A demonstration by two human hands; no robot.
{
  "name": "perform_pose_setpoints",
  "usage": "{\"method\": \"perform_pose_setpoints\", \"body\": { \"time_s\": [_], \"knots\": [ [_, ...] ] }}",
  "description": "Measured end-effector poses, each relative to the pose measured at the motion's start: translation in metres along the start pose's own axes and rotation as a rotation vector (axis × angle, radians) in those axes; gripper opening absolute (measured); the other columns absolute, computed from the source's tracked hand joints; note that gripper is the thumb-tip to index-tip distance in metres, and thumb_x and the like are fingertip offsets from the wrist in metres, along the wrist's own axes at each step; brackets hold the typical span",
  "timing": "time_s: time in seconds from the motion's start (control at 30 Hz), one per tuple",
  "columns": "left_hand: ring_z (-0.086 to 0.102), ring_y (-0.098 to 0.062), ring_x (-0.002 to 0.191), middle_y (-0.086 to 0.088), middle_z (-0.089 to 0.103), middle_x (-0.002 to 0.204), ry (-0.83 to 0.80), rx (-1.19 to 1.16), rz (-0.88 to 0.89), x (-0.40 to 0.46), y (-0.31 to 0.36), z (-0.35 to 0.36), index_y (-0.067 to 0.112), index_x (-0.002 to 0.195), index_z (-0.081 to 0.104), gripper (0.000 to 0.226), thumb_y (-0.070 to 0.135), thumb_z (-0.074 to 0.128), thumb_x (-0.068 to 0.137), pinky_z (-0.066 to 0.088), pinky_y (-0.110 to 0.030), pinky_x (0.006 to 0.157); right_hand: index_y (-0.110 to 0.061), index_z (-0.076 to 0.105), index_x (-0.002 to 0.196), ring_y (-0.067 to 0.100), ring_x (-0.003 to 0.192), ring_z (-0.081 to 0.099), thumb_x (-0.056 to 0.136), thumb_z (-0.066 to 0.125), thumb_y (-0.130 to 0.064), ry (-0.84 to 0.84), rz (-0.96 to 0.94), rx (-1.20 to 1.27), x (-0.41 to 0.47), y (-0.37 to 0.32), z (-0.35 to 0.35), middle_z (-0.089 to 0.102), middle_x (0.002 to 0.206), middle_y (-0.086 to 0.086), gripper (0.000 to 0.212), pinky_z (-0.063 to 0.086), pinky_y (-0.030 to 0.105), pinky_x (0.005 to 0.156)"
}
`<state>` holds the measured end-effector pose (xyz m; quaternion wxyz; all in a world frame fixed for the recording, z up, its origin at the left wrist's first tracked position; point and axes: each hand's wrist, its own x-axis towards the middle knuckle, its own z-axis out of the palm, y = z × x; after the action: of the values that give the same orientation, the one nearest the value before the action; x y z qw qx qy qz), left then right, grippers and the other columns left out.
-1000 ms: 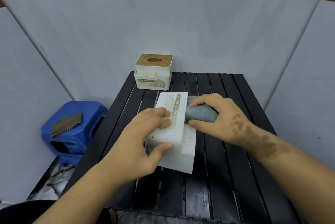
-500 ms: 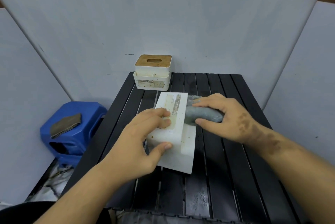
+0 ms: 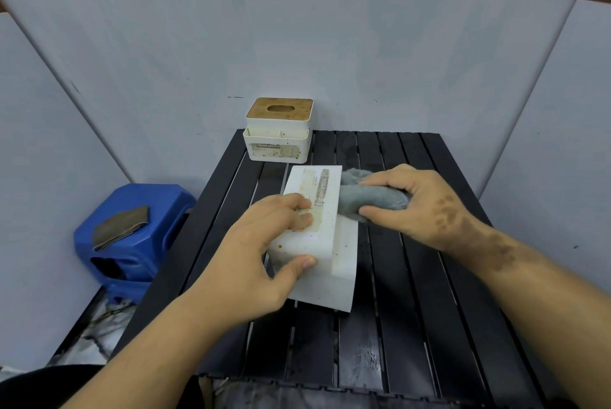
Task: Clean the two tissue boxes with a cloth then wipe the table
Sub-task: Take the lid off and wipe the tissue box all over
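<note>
A white tissue box (image 3: 325, 243) speckled with brown stains lies on its side in the middle of the black slatted table (image 3: 413, 309). My left hand (image 3: 264, 256) grips it, fingers on the labelled face and thumb on the near end. My right hand (image 3: 413, 207) holds a bunched grey cloth (image 3: 370, 200) against the box's right side. A second white tissue box (image 3: 279, 130) with a wooden lid stands upright at the table's back left edge, also stained.
A blue plastic stool (image 3: 132, 243) stands left of the table with a folded brown cloth (image 3: 120, 226) on top. Grey panels close in the back and both sides. A dusty smear marks the table's near part (image 3: 367, 355).
My right hand has slid the grey cloth slightly to the right and back along the box's side. My left hand keeps the same grip on the box.
</note>
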<state>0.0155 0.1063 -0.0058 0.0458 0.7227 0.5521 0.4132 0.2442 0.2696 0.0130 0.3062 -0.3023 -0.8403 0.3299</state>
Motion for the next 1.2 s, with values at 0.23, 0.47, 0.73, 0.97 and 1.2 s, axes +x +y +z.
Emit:
{"method": "perform_pose_setpoints", "body": {
  "time_s": [0.23,0.47,0.73,0.97,1.2],
  "knots": [
    [0.052,-0.007,0.137,0.004,0.063,0.137,0.002,-0.024,-0.015,-0.001,0.0,0.0,0.013,0.112,0.068,0.036,0.034,0.075,0.082,0.038,-0.017,0.112,-0.042,0.075,0.107,0.003,0.097,0.052,0.081,0.08,-0.027,0.129,-0.046,-0.054,0.005,-0.014,0.035,0.062,0.091,-0.021,0.031,0.047,0.012,0.082],
    [0.051,-0.008,0.137,0.006,0.061,0.138,-0.003,-0.033,-0.022,-0.001,0.001,0.0,0.015,0.113,0.068,0.035,0.033,0.075,0.083,0.038,-0.018,0.113,-0.038,0.073,0.108,0.004,0.107,0.057,0.07,0.085,-0.033,0.057,-0.033,-0.033,-0.002,0.0,0.008,0.068,0.102,-0.016,0.039,0.052,0.034,0.094],
    [0.05,-0.005,0.138,0.005,0.062,0.138,0.007,-0.028,-0.027,-0.001,0.002,0.001,0.016,0.112,0.068,0.036,0.034,0.074,0.082,0.037,-0.015,0.112,-0.034,0.074,0.106,0.007,0.111,0.052,0.077,0.083,-0.03,0.019,-0.035,0.018,0.006,-0.006,0.034,0.055,0.108,-0.017,0.03,0.042,0.019,0.093],
    [0.052,-0.011,0.138,0.005,0.063,0.138,0.002,-0.054,-0.024,-0.001,-0.002,0.002,0.018,0.112,0.068,0.035,0.034,0.076,0.082,0.038,-0.02,0.114,-0.043,0.071,0.109,0.01,0.115,0.047,0.08,0.079,-0.036,0.018,0.055,-0.024,0.014,0.007,0.02,0.052,0.113,-0.014,0.031,0.04,0.018,0.094],
    [0.052,-0.007,0.135,0.007,0.062,0.136,0.024,-0.005,-0.009,-0.001,0.003,0.005,0.016,0.111,0.067,0.035,0.035,0.074,0.082,0.037,-0.016,0.112,-0.041,0.069,0.108,0.005,0.112,0.05,0.084,0.076,-0.031,-0.139,0.011,-0.063,0.013,-0.005,0.016,0.051,0.113,-0.015,0.027,0.042,0.017,0.094]
  ]
}}
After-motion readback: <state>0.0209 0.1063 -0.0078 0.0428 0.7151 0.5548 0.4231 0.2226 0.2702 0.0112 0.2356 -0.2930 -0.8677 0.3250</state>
